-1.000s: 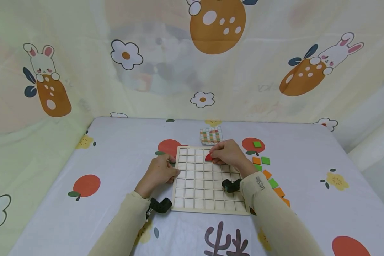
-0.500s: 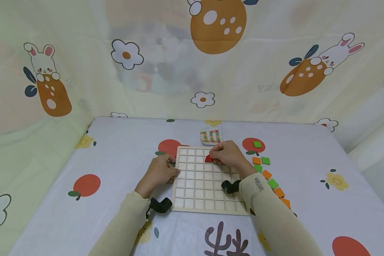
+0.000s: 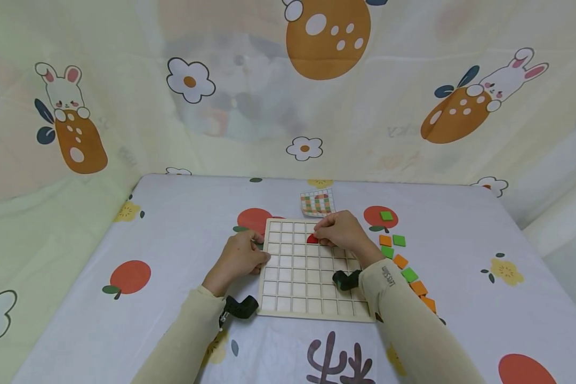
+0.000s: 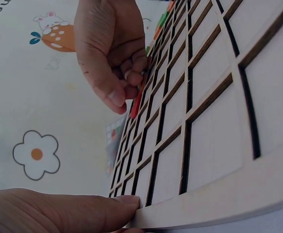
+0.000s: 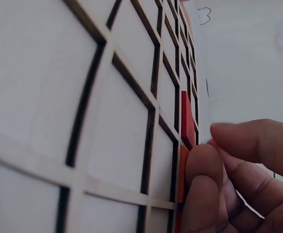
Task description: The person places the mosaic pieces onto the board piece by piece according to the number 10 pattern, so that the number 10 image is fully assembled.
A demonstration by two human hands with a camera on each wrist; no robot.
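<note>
A square wooden grid board [image 3: 299,276] lies on the table. My left hand [image 3: 240,257] pinches its left edge, with the thumb [image 4: 97,213] on the frame in the left wrist view. A red piece with a curved edge [image 3: 312,239] sits at a cell near the board's far side, slightly raised from the grid in the right wrist view. My right hand [image 3: 343,233] is over the far right part, its fingertips [image 5: 204,167] right at the red piece's end, the thumb apart from it. Beneath those fingers shows an orange piece [image 5: 182,174] in the neighbouring cell; the hand partly hides it.
A small pattern card [image 3: 317,204] with coloured squares lies behind the board. Right of it runs a loose line of green tiles [image 3: 399,241] and orange tiles [image 3: 418,288], partly beside my right sleeve. A printed cloth [image 3: 240,133] hangs behind the table.
The red piece has turned and settled lower onto the grid, and the right fingertips have shifted slightly off it. The left hand and the board stay put.
</note>
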